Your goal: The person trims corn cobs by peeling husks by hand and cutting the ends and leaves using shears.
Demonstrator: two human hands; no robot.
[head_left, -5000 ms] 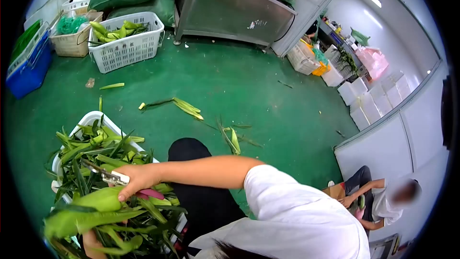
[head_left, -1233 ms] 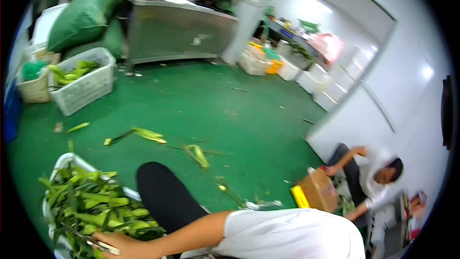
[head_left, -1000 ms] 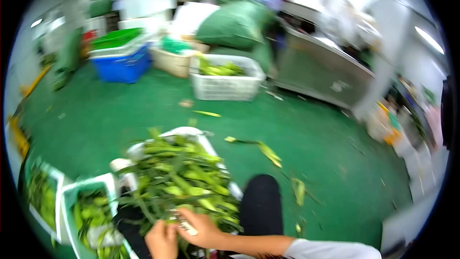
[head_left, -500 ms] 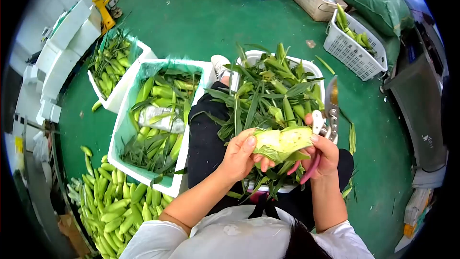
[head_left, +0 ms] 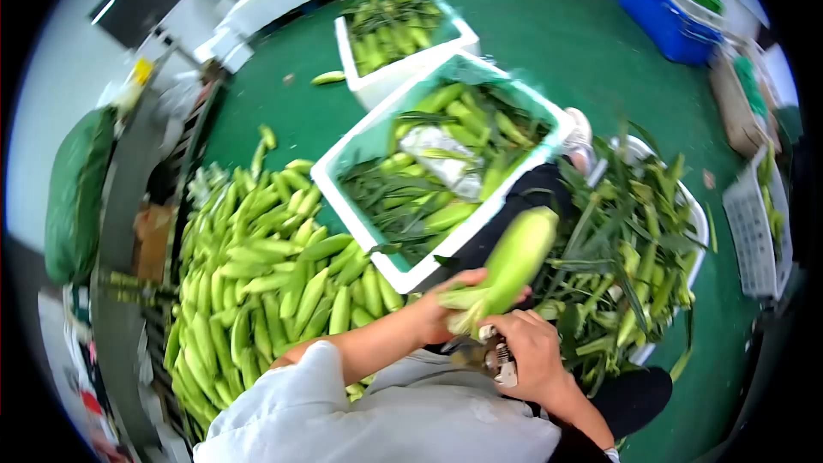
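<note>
An ear of corn [head_left: 519, 257] in pale green husk tilts up to the right in front of my body, slightly blurred. My left hand [head_left: 446, 307] is closed around its lower part, where loose husk leaves hang. Right below, my right hand [head_left: 533, 353] grips a pair of pruning shears [head_left: 499, 358], with the blades pointing left beneath the husk end. Whether the blades touch the corn I cannot tell. Beside my right hand, a white tub [head_left: 696, 206] overflows with stripped husks and leaves [head_left: 626, 257].
A big heap of husked-looking green corn ears [head_left: 274, 283] lies on the floor at left. Ahead stands a white foam box [head_left: 330, 178] lined with green plastic, holding corn and leaves. Another foam box [head_left: 450, 41] is behind it. A blue bin [head_left: 660, 21] and white basket [head_left: 754, 240] stand at right.
The view has swung left toward the corn heap. The corn now points up and right instead of lying crosswise. The shears have turned from pointing up to pointing left, below the corn.
</note>
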